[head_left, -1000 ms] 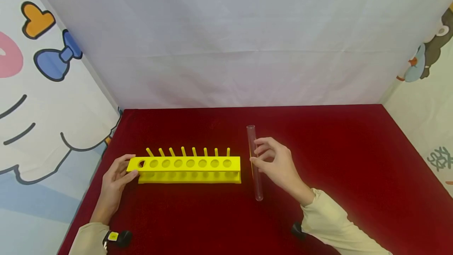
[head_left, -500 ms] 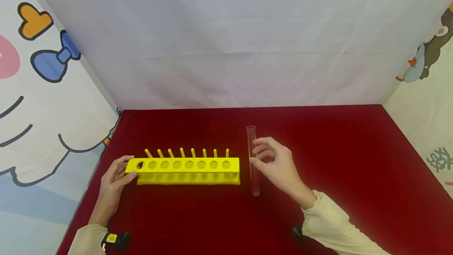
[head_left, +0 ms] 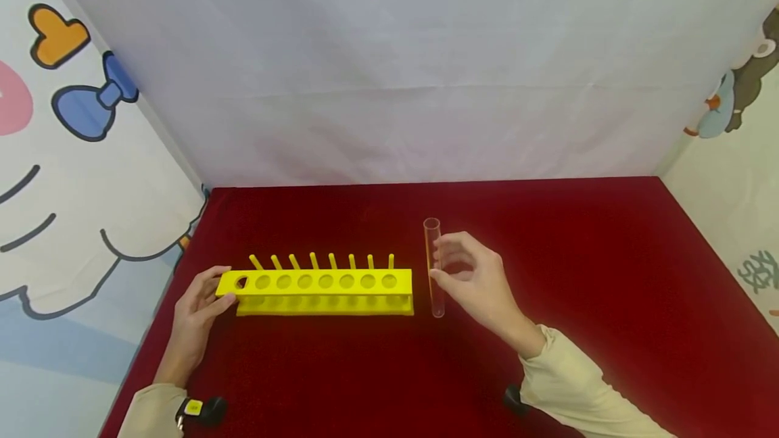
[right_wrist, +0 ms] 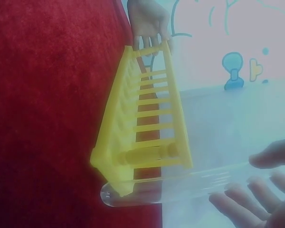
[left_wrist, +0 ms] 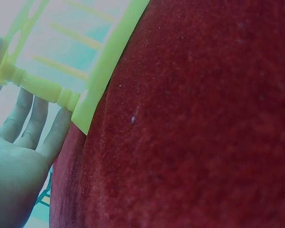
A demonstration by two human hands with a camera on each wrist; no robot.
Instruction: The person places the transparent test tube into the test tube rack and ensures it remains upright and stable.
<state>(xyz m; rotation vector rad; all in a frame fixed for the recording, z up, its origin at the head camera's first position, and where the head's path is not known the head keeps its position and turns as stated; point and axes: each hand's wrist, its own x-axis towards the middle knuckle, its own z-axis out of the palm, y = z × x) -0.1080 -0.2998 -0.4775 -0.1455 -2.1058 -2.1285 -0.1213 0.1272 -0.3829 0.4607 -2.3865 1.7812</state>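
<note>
A yellow test tube rack (head_left: 315, 293) stands on the red cloth, with a row of round holes in its top plate and a row of pegs along the back. My left hand (head_left: 193, 316) grips its left end, thumb at the front of the top plate; in the left wrist view the fingers (left_wrist: 34, 118) reach the end post. To the right of the rack, my right hand (head_left: 481, 282) pinches a clear, empty-looking test tube (head_left: 433, 249) between thumb and fingertips, mouth up. In the right wrist view the tube's rounded bottom (right_wrist: 115, 195) overlaps the rack's near end.
Red cloth (head_left: 584, 262) covers the table. A plain white curtain (head_left: 414, 73) hangs behind it, with cartoon-printed cloth (head_left: 91, 208) at the left and more printed cloth (head_left: 724, 181) at the right. Dark wrist-worn devices (head_left: 209, 409) sit below both hands.
The test tube's lower end has swung away from the person, so the tube looks shorter and its mouth rounder. My right hand has barely shifted. The left hand and rack hold their place.
</note>
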